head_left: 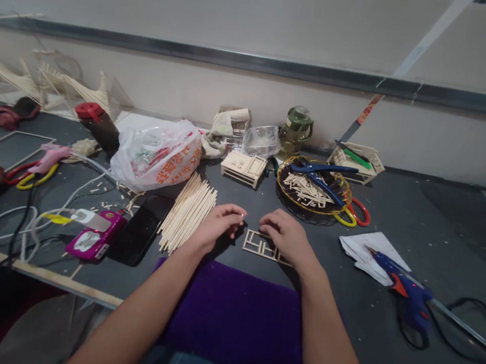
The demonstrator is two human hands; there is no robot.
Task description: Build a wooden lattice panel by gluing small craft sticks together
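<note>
Frame point(263, 247) — one, right hand point(284, 236) touching, glue guns point(53, 153) point(417, 298) — two

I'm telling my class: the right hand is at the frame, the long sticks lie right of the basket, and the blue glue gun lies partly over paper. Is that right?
Not quite: the head view shows the long sticks left of the basket. The rest is right: right hand at the frame, blue glue gun partly over paper.
</note>
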